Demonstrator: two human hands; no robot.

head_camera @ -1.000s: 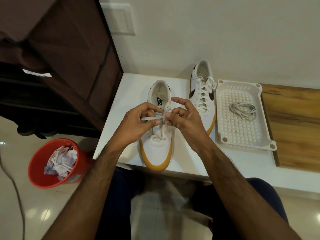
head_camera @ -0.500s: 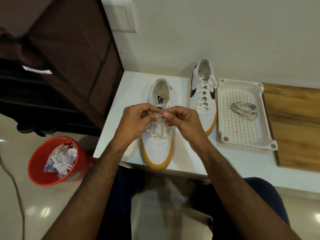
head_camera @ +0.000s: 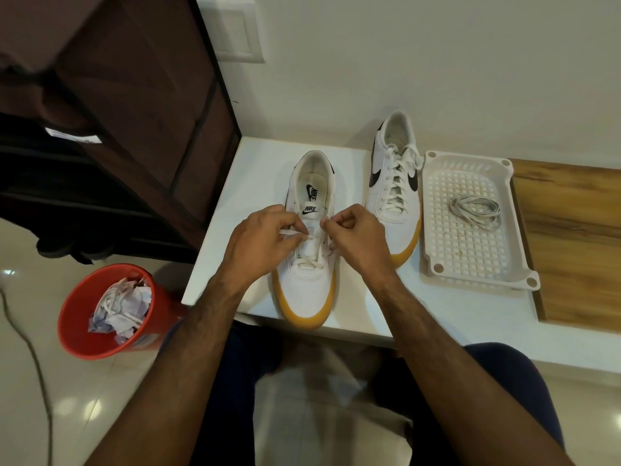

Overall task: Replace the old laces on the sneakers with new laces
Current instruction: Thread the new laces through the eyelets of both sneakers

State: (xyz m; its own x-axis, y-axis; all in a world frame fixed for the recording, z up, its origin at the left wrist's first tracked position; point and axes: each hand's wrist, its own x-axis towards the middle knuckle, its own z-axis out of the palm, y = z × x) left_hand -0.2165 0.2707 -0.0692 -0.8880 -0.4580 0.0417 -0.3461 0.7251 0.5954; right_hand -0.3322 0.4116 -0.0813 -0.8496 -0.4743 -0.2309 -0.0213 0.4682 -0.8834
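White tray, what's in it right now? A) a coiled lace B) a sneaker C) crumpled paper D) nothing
A: a coiled lace lies on the grid floor of the white tray; both sneakers stand on the table outside it, and the crumpled paper is in the red bin on the floor.

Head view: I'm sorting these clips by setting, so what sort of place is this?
Probably a room in a home, not a workshop: a glossy tiled floor, a dark wooden cabinet, a wall switch plate and a red bin of crumpled paper.
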